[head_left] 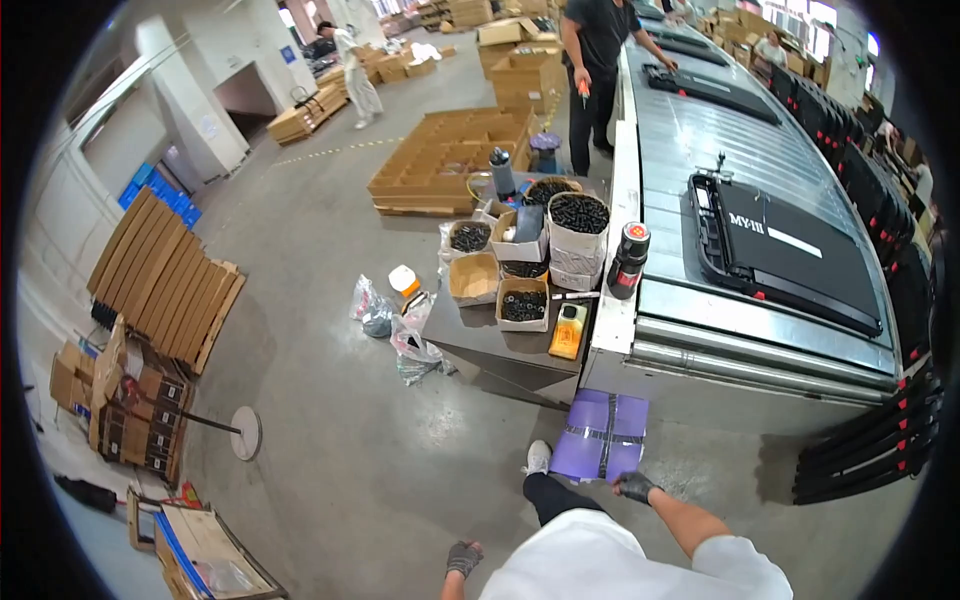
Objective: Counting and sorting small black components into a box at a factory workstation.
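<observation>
My left hand (464, 559), in a grey fingerless glove, hangs low beside my white shirt. Its fingers look loosely curled, with nothing visible in them. My right hand (634, 487), gloved the same way, is just off the near edge of a purple square pad (578, 462) bound with crossed black tape. Its fingers are curled in, and I see nothing held; whether it touches the pad I cannot tell. Beyond the pad, a dark table (480, 345) bears open boxes of black small parts (523, 306) and a yellow-orange bottle (568, 331).
To the right runs a metal roller conveyor (655, 150) with a flat black folded frame (800, 250) on it. A dark flask (629, 262) stands on its edge. Plastic bags (415, 350) lie on the floor. Stacked cardboard (165, 280) stands left. A person (600, 50) works beside the conveyor.
</observation>
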Tool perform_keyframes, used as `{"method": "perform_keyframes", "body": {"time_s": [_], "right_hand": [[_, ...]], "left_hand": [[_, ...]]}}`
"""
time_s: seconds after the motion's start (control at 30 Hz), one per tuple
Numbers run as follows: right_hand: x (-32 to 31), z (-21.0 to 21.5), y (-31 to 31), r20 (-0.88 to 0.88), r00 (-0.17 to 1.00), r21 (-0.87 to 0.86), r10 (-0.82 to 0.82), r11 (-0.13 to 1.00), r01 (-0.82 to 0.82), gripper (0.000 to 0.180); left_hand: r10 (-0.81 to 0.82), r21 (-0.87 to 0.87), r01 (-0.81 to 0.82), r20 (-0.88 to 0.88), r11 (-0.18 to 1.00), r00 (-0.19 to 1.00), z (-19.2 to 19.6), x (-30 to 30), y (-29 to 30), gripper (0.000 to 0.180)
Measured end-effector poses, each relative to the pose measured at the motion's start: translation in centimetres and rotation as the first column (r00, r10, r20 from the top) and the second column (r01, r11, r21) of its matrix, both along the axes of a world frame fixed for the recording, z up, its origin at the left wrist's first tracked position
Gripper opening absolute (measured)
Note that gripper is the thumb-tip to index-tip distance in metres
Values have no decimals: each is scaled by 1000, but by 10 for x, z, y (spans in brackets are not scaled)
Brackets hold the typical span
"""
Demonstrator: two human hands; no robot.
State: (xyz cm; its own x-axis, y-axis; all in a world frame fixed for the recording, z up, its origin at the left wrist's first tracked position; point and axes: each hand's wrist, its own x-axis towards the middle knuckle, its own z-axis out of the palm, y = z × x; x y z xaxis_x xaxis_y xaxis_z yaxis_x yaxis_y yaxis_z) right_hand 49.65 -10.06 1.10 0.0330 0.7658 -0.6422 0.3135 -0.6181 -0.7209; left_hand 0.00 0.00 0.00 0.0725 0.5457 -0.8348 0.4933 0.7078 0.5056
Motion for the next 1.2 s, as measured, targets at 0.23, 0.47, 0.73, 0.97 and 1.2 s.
{"method": "perform_keyframes", "body": {"time_s": [0.23,0.47,0.73,0.97,1.2], "right_hand": [[5,24,163,-113,966,43,-233,970,239,32],[18,42,186,-160,858,10,-489,868,496,28],[-31,45,151,-58,412,-145,-909,416,898,26],[-132,77,178,19,84,-251,-996,76,965,29],[-243,104,209,159,-154,-345,-975,-201,917,25]], "left_hand": [[77,110,-75,-11,991,997,34,16,183,24],[-408,426,455,-203,782,890,45,104,396,29],[-518,722,370,-19,584,855,72,290,654,38],[-655,819,494,-206,291,727,47,436,805,31],[-676,522,678,-736,-517,50,86,487,827,35]]}}
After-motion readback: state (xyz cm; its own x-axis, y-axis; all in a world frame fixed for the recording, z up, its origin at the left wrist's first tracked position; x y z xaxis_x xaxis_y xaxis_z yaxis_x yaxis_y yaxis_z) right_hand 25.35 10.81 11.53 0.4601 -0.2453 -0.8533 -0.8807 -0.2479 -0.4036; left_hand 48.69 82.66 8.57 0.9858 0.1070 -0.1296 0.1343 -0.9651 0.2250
